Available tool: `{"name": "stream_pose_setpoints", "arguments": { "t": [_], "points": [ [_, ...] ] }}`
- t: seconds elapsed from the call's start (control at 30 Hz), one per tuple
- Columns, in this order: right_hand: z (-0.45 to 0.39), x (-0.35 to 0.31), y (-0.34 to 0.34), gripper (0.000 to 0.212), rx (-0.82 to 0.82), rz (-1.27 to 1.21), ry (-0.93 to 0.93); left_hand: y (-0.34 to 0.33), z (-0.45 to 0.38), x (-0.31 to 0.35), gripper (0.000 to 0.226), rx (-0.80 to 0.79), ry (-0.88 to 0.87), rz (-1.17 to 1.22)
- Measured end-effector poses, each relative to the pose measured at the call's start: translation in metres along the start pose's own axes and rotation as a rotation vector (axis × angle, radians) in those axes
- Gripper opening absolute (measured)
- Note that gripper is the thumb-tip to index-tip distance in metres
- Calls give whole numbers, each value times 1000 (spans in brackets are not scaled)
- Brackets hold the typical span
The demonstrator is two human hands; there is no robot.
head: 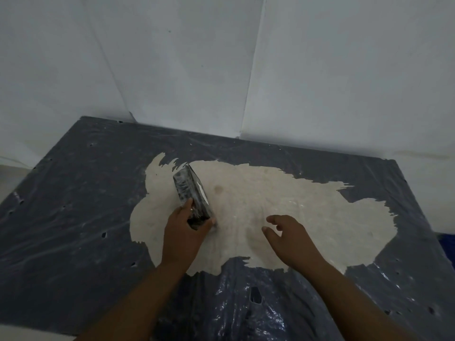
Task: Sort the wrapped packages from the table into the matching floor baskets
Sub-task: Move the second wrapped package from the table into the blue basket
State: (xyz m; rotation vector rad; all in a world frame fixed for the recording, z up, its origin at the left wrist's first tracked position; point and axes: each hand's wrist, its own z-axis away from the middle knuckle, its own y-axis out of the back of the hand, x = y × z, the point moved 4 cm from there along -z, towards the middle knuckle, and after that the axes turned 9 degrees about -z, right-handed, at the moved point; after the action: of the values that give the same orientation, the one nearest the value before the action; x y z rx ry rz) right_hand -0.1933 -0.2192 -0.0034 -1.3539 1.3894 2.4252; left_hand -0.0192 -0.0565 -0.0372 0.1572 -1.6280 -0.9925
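Observation:
A single dark wrapped package [190,190], long and box-shaped with a shiny film and a white label on its right side, stands tilted on the table [73,205]. My left hand [183,232] grips its near end, thumb on the left face and fingers on the right. My right hand [289,236] hovers just above the table to the right of the package, fingers loosely spread and holding nothing. No floor basket is in view.
The table is covered in dark plastic film, worn through in the middle to a pale bare patch [283,205]. White walls [221,70] stand close behind the table's far edge. A strip of blue [446,244] shows past the right edge.

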Motion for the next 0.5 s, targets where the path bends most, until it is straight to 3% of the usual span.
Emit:
{"name": "stream_pose_setpoints", "arguments": {
  "t": [0.2,0.37,0.5],
  "points": [
    [-3,-4,3,39,14,10,-8,10,-3,2,70,58,61,84],
    [-3,-7,6,39,28,15,-14,35,-9,-6,41,143,106,236],
    [-4,-14,8,38,30,14,11,54,-14,-11,24,49,172,435]
  ]
}}
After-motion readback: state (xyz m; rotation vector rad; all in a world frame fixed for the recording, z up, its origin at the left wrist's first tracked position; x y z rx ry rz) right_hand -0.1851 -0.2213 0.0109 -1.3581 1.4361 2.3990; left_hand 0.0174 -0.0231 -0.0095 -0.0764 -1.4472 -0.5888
